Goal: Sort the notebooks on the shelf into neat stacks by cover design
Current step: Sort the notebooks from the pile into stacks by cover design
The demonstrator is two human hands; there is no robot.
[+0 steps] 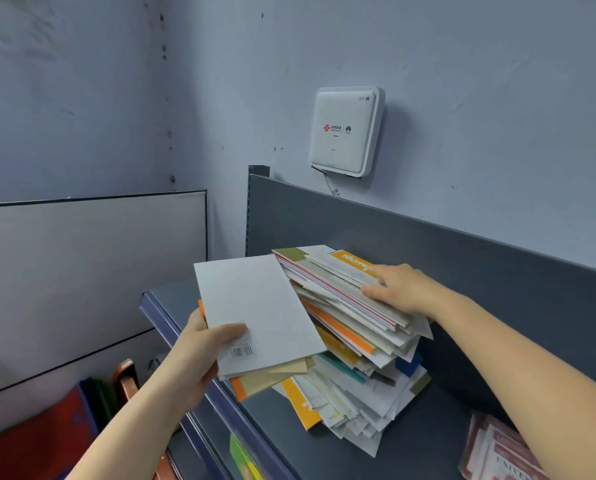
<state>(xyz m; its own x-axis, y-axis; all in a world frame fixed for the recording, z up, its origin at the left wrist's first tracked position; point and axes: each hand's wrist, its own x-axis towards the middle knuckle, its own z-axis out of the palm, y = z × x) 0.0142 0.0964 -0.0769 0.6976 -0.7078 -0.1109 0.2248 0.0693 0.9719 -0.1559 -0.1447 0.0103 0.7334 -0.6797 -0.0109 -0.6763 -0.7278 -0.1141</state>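
Note:
A tall, messy pile of notebooks [355,344] with white, orange, olive and teal covers stands on the dark grey shelf [428,441]. My left hand [203,344] grips a small bundle of notebooks [255,313] at the pile's left side; its top one shows a plain white back with a barcode, and orange and tan covers stick out beneath. My right hand [397,289] rests on the upper notebooks of the pile, thumb at their edge, beside an orange-and-white cover [353,263]. The fingertips of that hand are hidden behind the pile.
A pink-and-white stack of notebooks [494,452] lies at the shelf's right front. The shelf's back panel [428,244] rises behind the pile. A white router [345,131] hangs on the wall above. Red and green items [47,445] sit low on the left.

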